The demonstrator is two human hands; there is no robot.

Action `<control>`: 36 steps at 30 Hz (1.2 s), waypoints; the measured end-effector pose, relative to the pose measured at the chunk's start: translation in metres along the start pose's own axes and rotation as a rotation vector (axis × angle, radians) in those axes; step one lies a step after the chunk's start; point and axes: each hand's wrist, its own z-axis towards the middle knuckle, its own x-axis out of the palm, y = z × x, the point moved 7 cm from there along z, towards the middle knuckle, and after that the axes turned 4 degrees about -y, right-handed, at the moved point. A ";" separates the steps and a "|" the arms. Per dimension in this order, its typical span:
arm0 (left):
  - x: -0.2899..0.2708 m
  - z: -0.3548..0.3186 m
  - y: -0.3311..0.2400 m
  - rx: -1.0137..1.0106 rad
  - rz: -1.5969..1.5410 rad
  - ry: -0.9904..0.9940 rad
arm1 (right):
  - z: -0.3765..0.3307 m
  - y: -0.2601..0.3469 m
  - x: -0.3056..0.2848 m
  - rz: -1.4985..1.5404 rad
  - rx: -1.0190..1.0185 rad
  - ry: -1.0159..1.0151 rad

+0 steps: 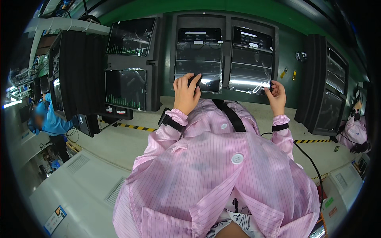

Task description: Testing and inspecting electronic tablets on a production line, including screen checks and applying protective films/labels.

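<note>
Two dark tablets lie side by side in front of me, the left tablet (198,59) and the right tablet (251,63), both under clear film and lit near the top edge. They rest in a black foam tray (226,29). My left hand (186,94) is over the lower left part of the left tablet, its fingers curled round something small and black that I cannot make out. At the lower right corner of the right tablet, my right hand (278,96) pinches the edge between thumb and fingers.
Left of me, another black tray (152,79) holds two tablets with green marks on screen. Stacked black trays (311,79) stand on the right. Two small yellow items (294,75) and a shiny round object (301,56) lie on the green bench (287,89). People sit at both sides.
</note>
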 end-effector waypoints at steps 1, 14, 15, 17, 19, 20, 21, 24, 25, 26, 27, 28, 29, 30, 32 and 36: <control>0.000 0.000 0.001 0.000 0.001 -0.001 | -0.001 0.004 0.001 0.001 -0.001 0.000; 0.000 -0.001 0.007 -0.027 0.012 0.013 | 0.002 0.000 0.000 0.057 0.095 -0.011; 0.000 0.000 0.008 -0.035 0.016 0.014 | 0.002 -0.001 0.000 0.044 0.117 -0.007; 0.000 0.004 0.010 -0.051 0.042 -0.013 | 0.008 0.033 0.001 -0.242 -0.185 -0.076; 0.002 0.012 0.013 -0.065 0.066 -0.039 | 0.010 0.065 0.021 -0.493 -0.392 -0.069; 0.004 0.018 0.015 -0.073 0.097 -0.061 | 0.013 0.085 0.034 -0.551 -0.460 -0.050; 0.005 0.023 0.016 -0.082 0.125 -0.080 | 0.015 0.103 0.046 -0.613 -0.525 -0.030; 0.009 0.040 0.017 -0.066 0.144 -0.109 | 0.020 0.121 0.067 -0.691 -0.616 -0.044; 0.007 0.044 0.019 -0.057 0.156 -0.137 | 0.022 0.118 0.068 -0.687 -0.622 -0.044; 0.007 0.047 0.022 -0.057 0.158 -0.140 | 0.024 0.108 0.059 -0.608 -0.563 -0.075; 0.005 0.050 0.024 -0.060 0.150 -0.148 | 0.026 0.100 0.049 -0.530 -0.502 -0.106; 0.004 0.049 0.026 -0.067 0.142 -0.154 | 0.024 0.095 0.039 -0.498 -0.466 -0.123; 0.003 0.049 0.026 -0.073 0.131 -0.161 | 0.025 0.080 0.028 -0.462 -0.422 -0.114; 0.003 0.046 0.028 -0.085 0.125 -0.157 | 0.024 0.060 0.016 -0.414 -0.373 -0.094; 0.005 0.043 0.031 -0.094 0.117 -0.140 | 0.020 0.023 -0.001 -0.142 -0.103 0.006; 0.010 0.037 0.037 -0.119 0.108 -0.104 | 0.004 0.019 -0.001 -0.153 -0.131 0.069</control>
